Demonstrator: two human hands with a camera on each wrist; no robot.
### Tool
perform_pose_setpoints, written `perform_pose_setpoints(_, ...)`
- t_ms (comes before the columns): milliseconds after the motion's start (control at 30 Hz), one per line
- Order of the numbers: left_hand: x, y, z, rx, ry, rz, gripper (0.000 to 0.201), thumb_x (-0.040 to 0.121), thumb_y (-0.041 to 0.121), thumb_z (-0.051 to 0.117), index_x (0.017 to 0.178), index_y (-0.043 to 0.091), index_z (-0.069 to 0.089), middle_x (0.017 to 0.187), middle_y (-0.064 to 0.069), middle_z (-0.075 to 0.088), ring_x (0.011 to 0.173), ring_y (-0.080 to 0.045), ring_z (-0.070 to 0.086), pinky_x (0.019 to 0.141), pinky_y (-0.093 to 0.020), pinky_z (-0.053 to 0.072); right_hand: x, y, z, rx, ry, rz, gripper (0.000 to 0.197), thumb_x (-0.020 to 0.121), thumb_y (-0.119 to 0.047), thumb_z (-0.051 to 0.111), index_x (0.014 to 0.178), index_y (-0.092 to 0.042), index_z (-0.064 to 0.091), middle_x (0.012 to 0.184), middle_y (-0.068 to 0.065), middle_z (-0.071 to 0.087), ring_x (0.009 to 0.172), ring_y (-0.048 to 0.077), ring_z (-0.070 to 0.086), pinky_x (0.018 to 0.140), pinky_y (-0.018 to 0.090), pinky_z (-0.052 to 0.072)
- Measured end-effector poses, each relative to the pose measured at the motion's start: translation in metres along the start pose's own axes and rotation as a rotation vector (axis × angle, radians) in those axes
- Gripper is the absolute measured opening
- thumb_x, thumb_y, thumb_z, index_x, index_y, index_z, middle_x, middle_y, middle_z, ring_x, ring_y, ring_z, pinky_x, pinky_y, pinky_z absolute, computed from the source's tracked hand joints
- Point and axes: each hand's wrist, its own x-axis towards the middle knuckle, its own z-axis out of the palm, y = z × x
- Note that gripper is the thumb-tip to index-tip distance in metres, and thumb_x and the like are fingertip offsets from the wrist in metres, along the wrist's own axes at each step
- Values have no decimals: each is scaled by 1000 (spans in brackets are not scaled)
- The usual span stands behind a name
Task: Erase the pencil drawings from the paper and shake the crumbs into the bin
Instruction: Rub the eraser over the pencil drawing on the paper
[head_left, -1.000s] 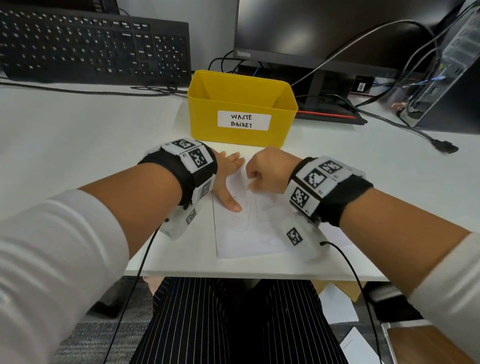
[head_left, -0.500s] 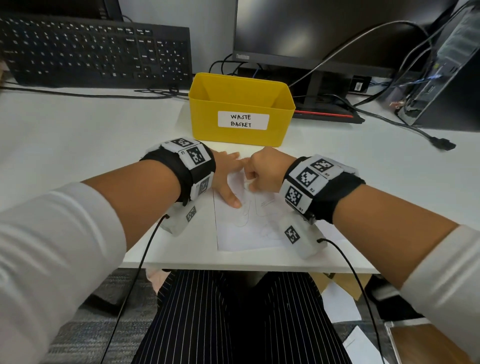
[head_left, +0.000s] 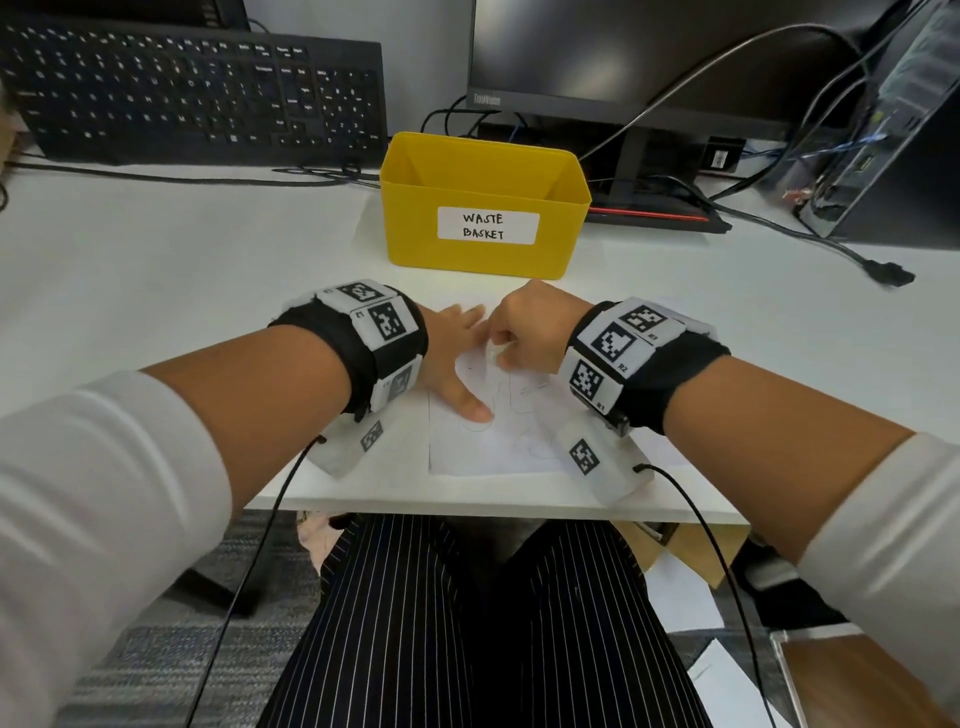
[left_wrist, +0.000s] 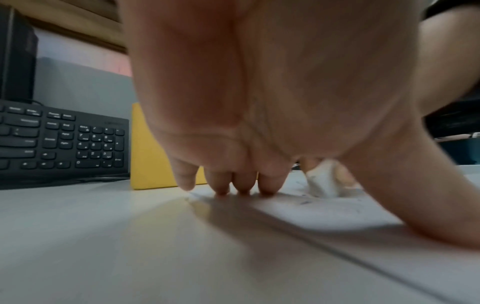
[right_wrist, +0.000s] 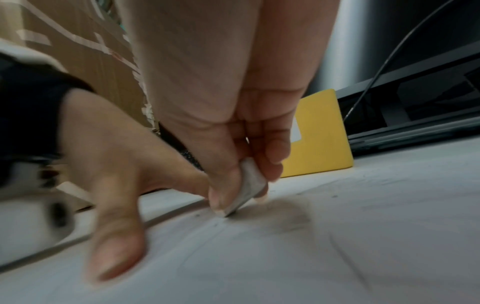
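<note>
Pinching a small white eraser (right_wrist: 249, 185) between thumb and curled fingers, the right hand (head_left: 524, 332) presses the eraser's lower edge onto the sheet of paper (head_left: 498, 447), near the paper's far edge. A grey smudge (right_wrist: 291, 214) and dark crumbs (right_wrist: 335, 195) lie on the paper just right of the eraser. The left hand (head_left: 452, 358) rests just left of it, fingers straight and spread, the fingertips (left_wrist: 221, 189) and thumb (right_wrist: 114, 246) flat on the paper's left part, holding nothing. Faint pencil lines (head_left: 519, 400) show between the two hands and nearer the person. The paper lies at the near edge of the white desk (head_left: 156, 291). Just beyond it stands the yellow bin (head_left: 483, 208), labelled "WASTE BASKET", its near wall close to the knuckles of the right hand. Farther left a black keyboard (head_left: 192, 98) leans upright at the back; behind the bin is a dark monitor (head_left: 649, 57), with cables (head_left: 779, 223) trailing to the right.
</note>
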Motion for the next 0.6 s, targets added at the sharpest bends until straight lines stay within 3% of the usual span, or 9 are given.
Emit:
perform_pose_setpoints(67, -2, 2, -1, 22, -5, -9, 103, 78, 62, 59, 151, 26, -4, 158, 1, -13, 146, -23, -9, 118, -48, 4, -8, -3, 3, 10, 9, -27, 27, 85, -14, 56, 62, -11, 44, 58, -17, 26, 64, 14, 35, 48, 13, 21)
perform_pose_setpoints(133, -4, 5, -2, 48, -12, -31, 105, 80, 62, 56, 151, 21, -9, 157, -1, -18, 146, -24, -12, 116, -45, 2, -18, -5, 11, 22, -3, -57, 31, 86, -17, 57, 59, -12, 42, 56, -8, 34, 66, 16, 36, 49, 16, 24)
perform_pose_setpoints(233, -5, 7, -1, 60, -9, -47, 110, 81, 61, 56, 148, 16, -18, 156, -4, -21, 145, -25, -14, 117, -43, 0, -27, -6, 17, 117, -11, -56, 11, 85, -19, 60, 76, -13, 60, 61, -6, 43, 71, 15, 42, 52, 16, 28)
perform_pose_setpoints(300, -5, 6, -1, 46, -9, -37, 111, 79, 61, 58, 149, 18, -17, 156, -6, -20, 145, -26, -14, 117, -43, -1, -24, -4, 11, 126, -22, -27, 15, 85, -22, 60, 93, -11, 69, 71, -6, 53, 77, 13, 45, 55, 11, 29)
perform_pose_setpoints(367, -6, 6, -2, 22, -17, -16, 109, 78, 59, 61, 149, 23, -13, 156, -6, -19, 145, -27, -14, 116, -43, 0, -13, -1, 2, 93, -29, 5, 23, 86, -24, 59, 100, -10, 70, 91, 0, 66, 85, 15, 54, 65, 17, 37)
perform_pose_setpoints(467, -7, 6, -3, -4, -19, 7, 109, 78, 56, 63, 149, 26, -13, 157, -4, -17, 145, -27, -13, 116, -45, 0, 5, 3, -6, 74, -32, 50, 26, 87, -23, 59, 104, -6, 70, 108, 5, 68, 101, 22, 60, 80, 25, 44)
perform_pose_setpoints(533, -8, 7, -4, -8, -21, 2, 108, 79, 56, 63, 149, 26, -13, 157, -4, -16, 145, -27, -13, 116, -45, 0, 8, 2, -4, 70, -28, 68, 27, 86, -21, 58, 103, -3, 69, 105, 9, 68, 97, 24, 60, 80, 29, 47)
perform_pose_setpoints(600, -7, 6, -4, -8, -25, -8, 107, 78, 57, 62, 149, 26, -11, 157, -3, -17, 145, -26, -13, 116, -44, -1, 3, 0, 3, 64, -16, 53, 20, 86, -19, 57, 92, -2, 67, 87, 5, 66, 85, 21, 55, 69, 26, 41)
